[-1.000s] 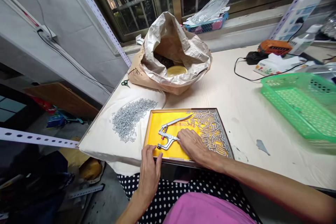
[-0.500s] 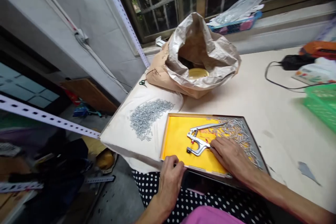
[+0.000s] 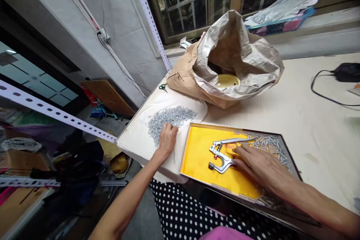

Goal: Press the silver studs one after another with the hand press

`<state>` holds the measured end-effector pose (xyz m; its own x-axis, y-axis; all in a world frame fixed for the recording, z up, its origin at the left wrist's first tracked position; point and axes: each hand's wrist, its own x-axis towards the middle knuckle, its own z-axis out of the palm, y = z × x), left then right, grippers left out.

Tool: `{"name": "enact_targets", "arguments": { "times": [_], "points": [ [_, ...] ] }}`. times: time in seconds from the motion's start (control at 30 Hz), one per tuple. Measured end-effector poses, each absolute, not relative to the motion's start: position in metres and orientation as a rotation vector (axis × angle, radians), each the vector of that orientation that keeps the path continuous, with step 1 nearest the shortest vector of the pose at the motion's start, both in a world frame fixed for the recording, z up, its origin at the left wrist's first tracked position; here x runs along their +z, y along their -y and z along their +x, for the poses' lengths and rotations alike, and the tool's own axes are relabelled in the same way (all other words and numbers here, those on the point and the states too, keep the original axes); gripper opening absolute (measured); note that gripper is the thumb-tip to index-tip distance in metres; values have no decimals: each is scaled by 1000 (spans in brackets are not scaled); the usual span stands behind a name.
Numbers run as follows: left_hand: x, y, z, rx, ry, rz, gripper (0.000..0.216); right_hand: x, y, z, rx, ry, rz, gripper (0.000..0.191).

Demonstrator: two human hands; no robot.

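My left hand (image 3: pixel 168 139) is at the near right edge of a pile of small silvery metal pieces (image 3: pixel 160 118) on the white cloth. Its fingers are curled down together, and whatever they pinch is hidden. My right hand (image 3: pixel 258 163) closes round the lower handle of silver snap pliers (image 3: pixel 225 165), whose upper handle slants away above the fingers. The pliers' C-shaped jaws point left over a shallow tray (image 3: pixel 184 150) with a yellow bottom. More metal pieces (image 3: pixel 274 144) lie along the tray's right side, partly covered by my right hand and forearm.
Behind the tray stands a large open paper sack (image 3: pixel 194 82) with a yellow round thing (image 3: pixel 228 80) inside. Green-handled scissors (image 3: pixel 162 87) lie left of it. A black adapter (image 3: pixel 347 72) with a cable is at far right. A perforated metal bar (image 3: pixel 56 110) crosses the left side.
My left hand has left the tray's front edge and moved up and left to the metal pile. My right hand stays at the pliers. The camera view has shifted left.
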<state>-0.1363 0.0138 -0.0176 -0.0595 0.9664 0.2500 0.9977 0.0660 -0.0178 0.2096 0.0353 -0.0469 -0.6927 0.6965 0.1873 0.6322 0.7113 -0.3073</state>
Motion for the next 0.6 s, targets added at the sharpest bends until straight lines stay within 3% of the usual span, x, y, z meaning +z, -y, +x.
{"name": "enact_targets", "arguments": {
  "times": [0.27,0.6],
  "points": [
    [-22,-66,-148,296,1921,-2316,28,-38,-67,211,394,2648,-1048,33],
    [-9,-84,-168,332,1666,-2647,26,-50,-71,209,332,2546,-973,34]
  ]
}}
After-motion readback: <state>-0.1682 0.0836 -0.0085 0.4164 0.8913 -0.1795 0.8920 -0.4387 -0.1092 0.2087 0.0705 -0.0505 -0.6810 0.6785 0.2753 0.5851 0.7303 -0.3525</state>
